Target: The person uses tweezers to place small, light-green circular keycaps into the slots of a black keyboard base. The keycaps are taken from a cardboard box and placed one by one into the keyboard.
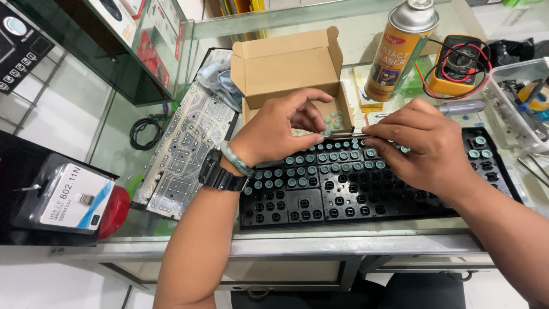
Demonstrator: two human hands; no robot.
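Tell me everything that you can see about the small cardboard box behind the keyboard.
The cardboard box is plain brown, small and rectangular, and it looks like thin corrugated card. Its lid is folded back and stands open, with side flaps out. It sits on the glass table, just behind the black keyboard frame. A few small grey-green rubber domes lie inside. The left hand hovers in front of its opening; whether it touches, I cannot tell.

Both hands, left hand [280, 134] and right hand [426, 146], pinch tweezers [343, 134] over a black keyboard frame [343, 197] dotted with grey rubber domes [320, 157], below an open cardboard box [289, 68] on the glass worktop [114, 143].
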